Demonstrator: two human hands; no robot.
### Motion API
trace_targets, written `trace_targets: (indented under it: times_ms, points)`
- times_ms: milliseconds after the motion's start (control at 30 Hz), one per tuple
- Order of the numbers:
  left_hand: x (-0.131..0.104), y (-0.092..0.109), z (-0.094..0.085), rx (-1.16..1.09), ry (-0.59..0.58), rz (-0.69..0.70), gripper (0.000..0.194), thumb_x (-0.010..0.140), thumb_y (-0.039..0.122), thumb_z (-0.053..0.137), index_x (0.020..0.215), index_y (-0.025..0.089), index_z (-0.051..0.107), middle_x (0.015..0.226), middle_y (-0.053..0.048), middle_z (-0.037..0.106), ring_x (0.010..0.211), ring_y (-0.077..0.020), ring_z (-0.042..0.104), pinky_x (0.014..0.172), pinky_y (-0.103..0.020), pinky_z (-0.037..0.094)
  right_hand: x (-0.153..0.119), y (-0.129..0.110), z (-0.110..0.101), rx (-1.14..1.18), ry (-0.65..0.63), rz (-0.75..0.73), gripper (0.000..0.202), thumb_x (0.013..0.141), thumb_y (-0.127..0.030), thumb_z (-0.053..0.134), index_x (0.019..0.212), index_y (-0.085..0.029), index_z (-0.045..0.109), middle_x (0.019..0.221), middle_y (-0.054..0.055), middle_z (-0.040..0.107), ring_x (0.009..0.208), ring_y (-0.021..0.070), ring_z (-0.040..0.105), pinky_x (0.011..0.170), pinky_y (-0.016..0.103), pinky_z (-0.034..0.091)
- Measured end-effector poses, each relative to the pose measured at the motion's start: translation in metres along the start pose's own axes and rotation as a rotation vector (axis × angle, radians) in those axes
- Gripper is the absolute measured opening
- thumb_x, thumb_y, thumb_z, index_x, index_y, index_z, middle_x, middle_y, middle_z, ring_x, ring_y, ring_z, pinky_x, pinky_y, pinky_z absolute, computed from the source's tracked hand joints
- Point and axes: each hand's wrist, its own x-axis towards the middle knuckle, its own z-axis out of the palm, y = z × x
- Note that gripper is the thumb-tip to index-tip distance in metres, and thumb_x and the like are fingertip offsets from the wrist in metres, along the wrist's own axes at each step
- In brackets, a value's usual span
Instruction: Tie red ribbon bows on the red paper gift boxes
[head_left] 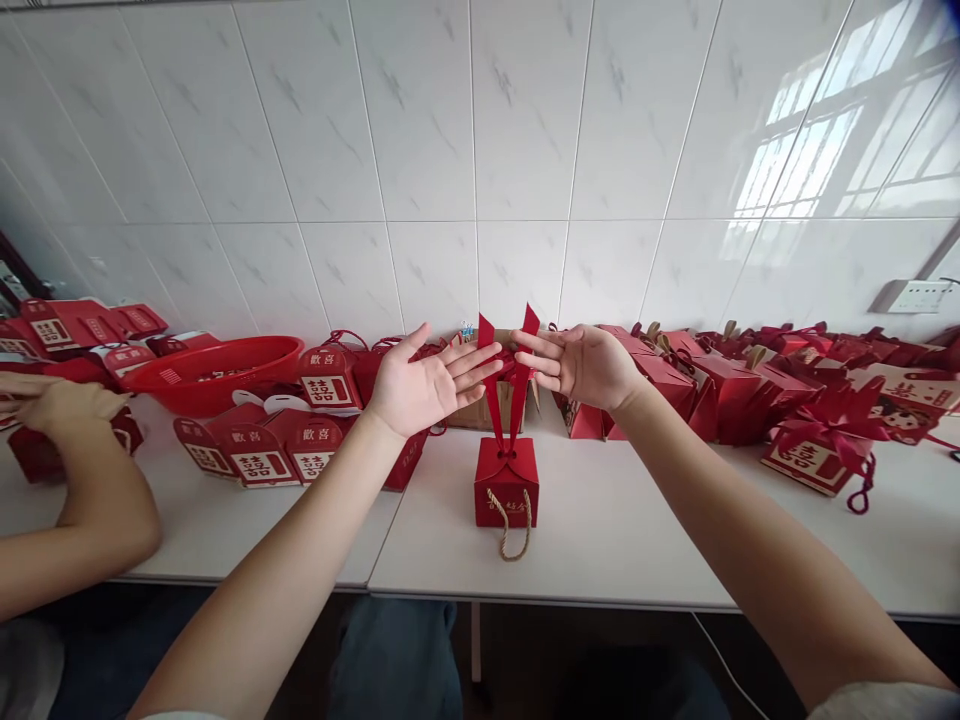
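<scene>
- Red box point(507, 478): one, upright on the white table point(442, 540), near its front edge and midway between the forearms, a position that presumably lets both hands reach it equally
- Left hand point(420, 385): palm turned up, thumb raised, fingers nearly straight and slightly parted; the left ribbon tail point(493, 405) appears caught between the fingers, though which pair grips it cannot be told
- Right hand point(592, 370): a near mirror of the left, palm open, fingers extended, with the right ribbon tail point(518, 405) apparently caught between them in the same way
- Ribbon tails: two, rising from the top of the box and spreading in a narrow V; they are probably held high to keep them straight and apart
- Cord handle point(514, 557): one, twisted, hanging down the box front onto the table
- Printed boxes point(259, 465): four patterned fronts counted near the basin, three in a lower row and one behind, perhaps grouped to save room
- Basin point(180, 395): one, red, left of these boxes
- Bow-topped box point(806, 460): one in front at right; the red boxes behind overlap too closely to count
- Co-worker's hand point(75, 405): at far left, over a dark red box
</scene>
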Motion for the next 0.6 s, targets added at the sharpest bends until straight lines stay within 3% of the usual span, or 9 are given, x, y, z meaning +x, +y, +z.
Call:
trace_targets:
  times_ms: [267,467,600]
  points:
    - [0.001,-0.009,0.001,-0.074,0.006,0.043,0.056,0.088,0.058,0.036,0.11,0.014,0.062,0.133,-0.011,0.057,0.13,-0.0278,0.045,0.083,-0.033,0.048,0.006,-0.001,-0.001,0.057,-0.076,0.062,0.01,0.078,-0.018,0.042,0.077,-0.017,0.052,0.129,0.005,0.061,0.099,0.0192,0.067,0.07,0.026,0.057]
    - [0.003,-0.019,0.008,-0.03,0.023,0.129,0.055,0.088,0.059,0.034,0.113,0.018,0.061,0.134,-0.008,0.057,0.133,-0.0263,0.041,0.086,-0.034,0.048,0.005,-0.004,0.002,0.031,-0.051,0.074,0.015,0.08,-0.018,0.043,0.085,-0.017,0.058,0.127,0.004,0.063,0.099,0.0187,0.067,0.069,0.026,0.058]
    - [0.004,-0.022,0.009,-0.086,-0.015,0.122,0.055,0.088,0.059,0.035,0.112,0.017,0.061,0.136,-0.006,0.055,0.133,-0.0257,0.042,0.083,-0.031,0.049,0.003,-0.006,0.003,0.028,-0.043,0.074,0.013,0.081,-0.018,0.044,0.08,-0.016,0.058,0.123,0.004,0.065,0.098,0.0197,0.068,0.068,0.026,0.058]
